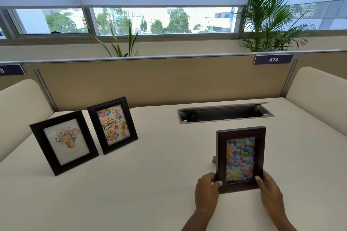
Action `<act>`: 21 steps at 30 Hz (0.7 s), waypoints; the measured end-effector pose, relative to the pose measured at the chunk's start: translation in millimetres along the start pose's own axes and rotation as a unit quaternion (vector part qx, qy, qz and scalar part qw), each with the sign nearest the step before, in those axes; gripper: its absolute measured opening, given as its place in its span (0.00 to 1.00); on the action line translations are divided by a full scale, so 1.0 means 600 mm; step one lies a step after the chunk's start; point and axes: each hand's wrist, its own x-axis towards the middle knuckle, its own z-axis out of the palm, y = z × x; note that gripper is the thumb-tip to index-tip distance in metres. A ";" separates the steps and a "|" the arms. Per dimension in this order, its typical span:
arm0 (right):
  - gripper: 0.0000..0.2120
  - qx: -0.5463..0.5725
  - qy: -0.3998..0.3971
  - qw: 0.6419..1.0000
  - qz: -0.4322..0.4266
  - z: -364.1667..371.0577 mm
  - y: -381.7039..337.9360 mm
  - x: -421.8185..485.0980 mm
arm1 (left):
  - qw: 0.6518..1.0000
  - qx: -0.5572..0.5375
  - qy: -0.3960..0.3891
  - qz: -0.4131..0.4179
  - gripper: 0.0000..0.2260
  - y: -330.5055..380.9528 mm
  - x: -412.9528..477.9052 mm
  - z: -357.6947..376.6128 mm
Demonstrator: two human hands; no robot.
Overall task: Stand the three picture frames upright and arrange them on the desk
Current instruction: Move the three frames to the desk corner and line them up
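Three dark-framed pictures stand on the cream desk (150, 184). At the left, the flower-bouquet frame (63, 141) stands upright, leaning back. Just right of it and farther back is the "Happy Birthday" balloon frame (112, 124), also upright. Near the front right, the pastel-flowers frame (240, 158) stands upright with its back stand (213, 159) showing behind its left edge. My left hand (207, 191) grips its lower left corner and my right hand (270, 191) grips its lower right corner.
An open cable tray slot (225, 113) is cut into the desk at the back right. A beige partition (159, 80) with a "474" label (273, 59) closes the far edge. Cream side panels flank the desk. Plants (270, 20) stand behind the partition.
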 end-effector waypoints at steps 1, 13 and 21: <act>0.17 0.000 -0.006 1.000 0.002 -0.002 0.006 0.000 | 1.000 0.000 -0.001 -0.001 0.11 0.000 0.000 0.001; 0.16 0.066 -0.054 0.996 -0.021 0.106 -0.050 0.046 | 0.995 -0.041 0.086 -0.023 0.08 -0.040 0.058 -0.083; 0.13 0.059 -0.127 0.988 -0.069 0.272 -0.148 0.097 | 0.983 0.010 0.179 -0.033 0.08 -0.075 0.153 -0.200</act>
